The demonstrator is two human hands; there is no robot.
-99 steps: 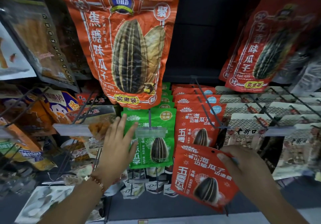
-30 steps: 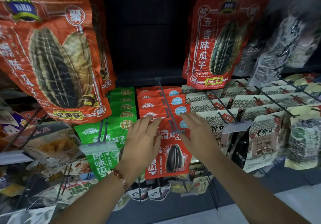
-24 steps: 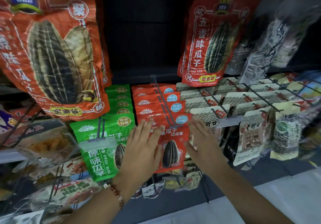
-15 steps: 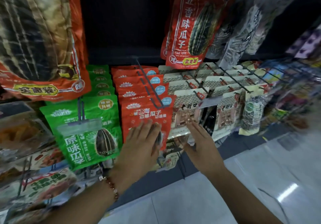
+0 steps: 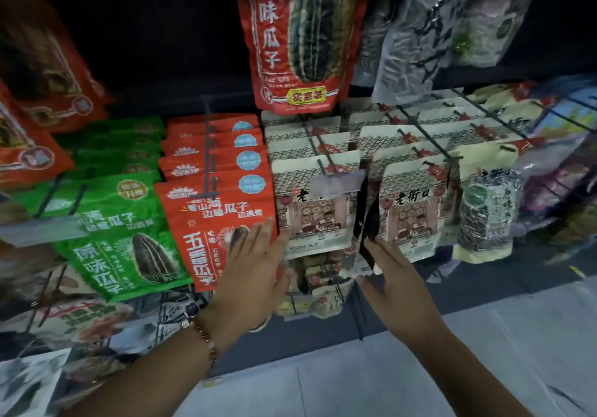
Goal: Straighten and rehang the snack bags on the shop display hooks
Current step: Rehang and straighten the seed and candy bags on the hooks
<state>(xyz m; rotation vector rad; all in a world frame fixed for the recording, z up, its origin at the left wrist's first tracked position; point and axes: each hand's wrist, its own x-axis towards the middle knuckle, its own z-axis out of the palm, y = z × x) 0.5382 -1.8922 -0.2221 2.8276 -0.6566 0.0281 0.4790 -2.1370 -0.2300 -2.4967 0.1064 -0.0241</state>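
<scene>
From the head camera, looking down at a shop display rack of hanging snack bags. The left hand (image 5: 250, 274), with a beaded bracelet (image 5: 203, 340) at its wrist, has its fingers straight and spread, lying flat against the lower right part of the front red sunflower-seed bag (image 5: 213, 222). That bag hangs upright at the front of a row of matching red bags on a dark wire hook (image 5: 206, 154). The right hand (image 5: 392, 282) is also spread, fingers straight, holding nothing; its fingertips reach the lower left corner of the right-hand cream bag (image 5: 416, 203), which carries a drawing of an old shopfront. A second cream bag (image 5: 315, 209) of the same kind hangs on the neighbouring hook, between the two hands, just right of the red bag. A green seed bag (image 5: 116, 232) hangs left of the red row. Above, a large red seed bag (image 5: 297, 35) hangs from a higher hook. A pale floor (image 5: 420, 368) shows below the rack. The edges of the view are blurred.
</scene>
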